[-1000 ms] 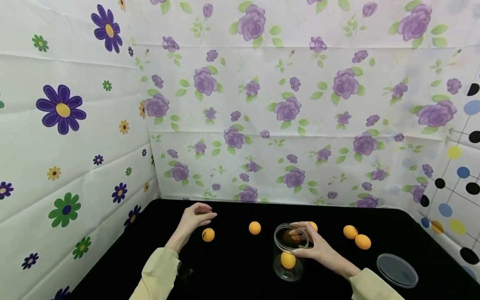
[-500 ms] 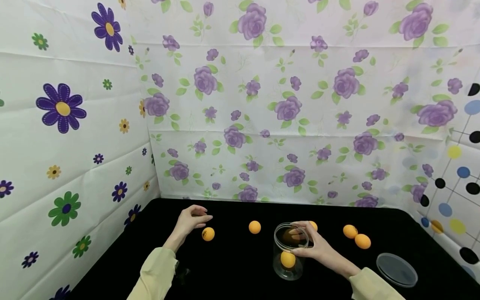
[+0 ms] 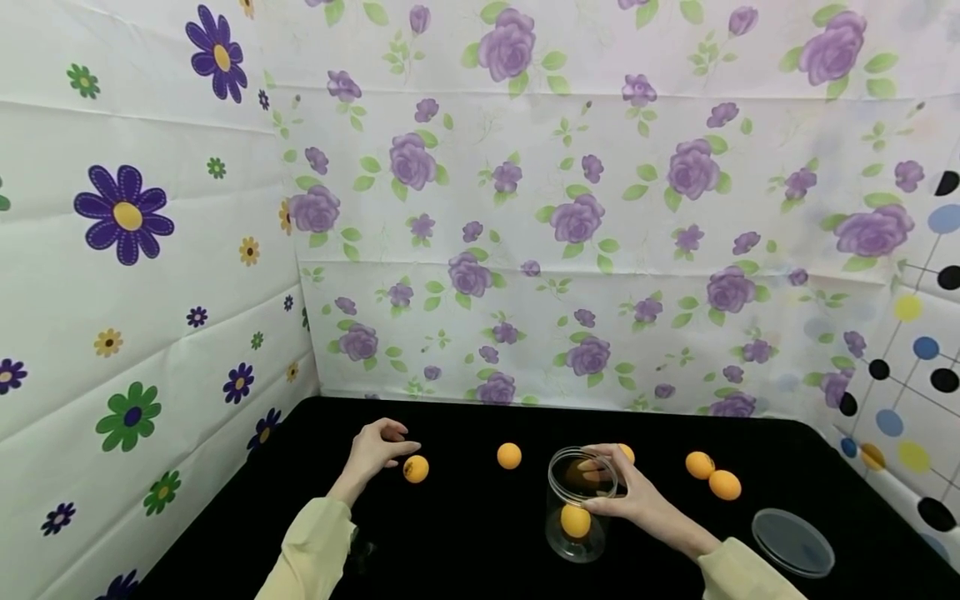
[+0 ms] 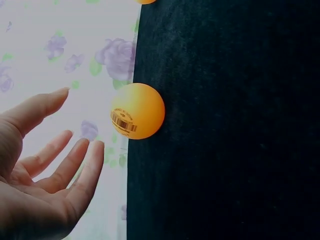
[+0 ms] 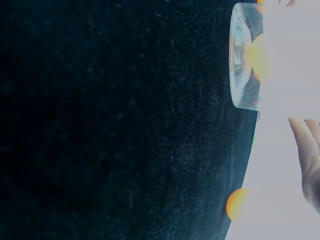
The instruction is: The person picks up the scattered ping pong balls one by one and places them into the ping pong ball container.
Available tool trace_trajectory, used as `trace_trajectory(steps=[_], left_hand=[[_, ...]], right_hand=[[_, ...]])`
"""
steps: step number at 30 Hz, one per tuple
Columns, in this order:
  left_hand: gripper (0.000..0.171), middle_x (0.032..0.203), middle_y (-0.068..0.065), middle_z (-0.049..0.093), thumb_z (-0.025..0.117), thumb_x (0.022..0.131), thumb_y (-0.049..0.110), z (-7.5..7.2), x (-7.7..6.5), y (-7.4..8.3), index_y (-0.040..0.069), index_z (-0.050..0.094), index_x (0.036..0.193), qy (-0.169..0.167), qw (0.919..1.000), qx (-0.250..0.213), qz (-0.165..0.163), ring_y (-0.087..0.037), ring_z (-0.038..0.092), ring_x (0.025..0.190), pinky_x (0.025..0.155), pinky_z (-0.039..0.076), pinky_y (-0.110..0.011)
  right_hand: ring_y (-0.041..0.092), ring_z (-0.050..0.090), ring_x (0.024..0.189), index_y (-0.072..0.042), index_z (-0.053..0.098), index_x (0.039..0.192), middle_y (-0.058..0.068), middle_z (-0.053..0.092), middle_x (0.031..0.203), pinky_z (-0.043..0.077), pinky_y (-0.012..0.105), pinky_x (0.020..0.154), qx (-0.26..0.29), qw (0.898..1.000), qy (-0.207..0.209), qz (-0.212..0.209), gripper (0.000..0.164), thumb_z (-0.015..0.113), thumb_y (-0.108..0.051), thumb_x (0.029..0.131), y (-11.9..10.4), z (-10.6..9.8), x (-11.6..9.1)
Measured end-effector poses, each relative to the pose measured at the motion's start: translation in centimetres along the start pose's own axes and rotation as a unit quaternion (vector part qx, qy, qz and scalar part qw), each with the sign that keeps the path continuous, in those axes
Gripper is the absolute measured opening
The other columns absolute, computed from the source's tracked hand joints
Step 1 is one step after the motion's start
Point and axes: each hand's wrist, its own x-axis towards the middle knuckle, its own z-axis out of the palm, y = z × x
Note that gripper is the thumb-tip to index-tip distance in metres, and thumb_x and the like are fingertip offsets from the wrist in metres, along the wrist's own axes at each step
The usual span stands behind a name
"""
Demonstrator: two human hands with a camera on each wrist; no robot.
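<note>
My left hand hovers just left of an orange ping-pong ball, its fingers loosely bent. In the left wrist view a gap separates the fingertips from that ball, which bears a dark printed mark. With my right hand I grip a clear round jar near its uncovered rim, thumb in front and fingers at the far side. The jar stands upright on the black tablecloth, and one orange ball is seen inside it. Only part of the right hand appears in the right wrist view, where the background is washed out.
A single orange ball lies between the hands, another partly behind my right fingers. Two more, a nearer ball and a farther ball, lie close together on the right. A clear lid rests at right front. Patterned sheets surround the table.
My left hand has moved slightly down and left, down to the ball's left side. The right hand and jar have stayed in place.
</note>
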Motion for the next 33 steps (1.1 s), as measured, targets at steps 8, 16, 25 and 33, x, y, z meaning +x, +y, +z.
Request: trace_trajectory(steps=[8, 16, 25, 33], left_hand=[[0.035, 0.092, -0.012, 0.055, 0.073, 0.077, 0.015, 0.1, -0.2, -0.5, -0.004, 0.058, 0.102, -0.012, 0.9996, -0.016, -0.022, -0.029, 0.056, 0.085, 0.069, 0.05, -0.041], [0.036, 0.092, -0.011, 0.056, 0.073, 0.077, 0.016, 0.5, -0.4, -1.2, -0.004, 0.058, 0.103, -0.019, 0.9993, -0.014, -0.03, -0.028, 0.056, 0.085, 0.069, 0.05, -0.041], [0.038, 0.092, -0.011, 0.056, 0.072, 0.078, 0.015, 0.7, -0.6, -1.6, -0.006, 0.057, 0.105, -0.03, 0.9987, -0.02, -0.034, -0.027, 0.057, 0.083, 0.069, 0.05, -0.041], [0.038, 0.093, -0.012, 0.056, 0.072, 0.078, 0.014, 0.9, -0.6, -1.9, -0.007, 0.056, 0.105, -0.031, 0.9985, -0.028, -0.035, -0.027, 0.057, 0.083, 0.069, 0.05, -0.04]], right_hand=[[0.039, 0.037, 0.115, -0.011, 0.03, 0.135, 0.023, 0.038, 0.129, 0.044, 0.04, 0.081, -0.01, 1.0, 0.006, -0.003, 0.054, 0.057, -0.004, 0.088, 0.1, 0.1, -0.1], [0.03, 0.042, 0.113, -0.009, 0.029, 0.135, 0.022, 0.039, 0.127, 0.044, 0.041, 0.081, -0.01, 1.0, 0.004, -0.01, 0.054, 0.057, -0.006, 0.088, 0.3, 0.2, -0.3], [0.036, 0.039, 0.114, -0.011, 0.031, 0.134, 0.021, 0.04, 0.127, 0.044, 0.04, 0.081, -0.014, 1.0, 0.009, -0.004, 0.054, 0.058, -0.006, 0.088, 0.3, 0.2, -0.1], [0.033, 0.041, 0.113, -0.012, 0.031, 0.134, 0.019, 0.041, 0.127, 0.044, 0.04, 0.081, -0.021, 1.0, 0.012, -0.009, 0.054, 0.059, -0.006, 0.088, 0.1, 0.1, 0.0]])
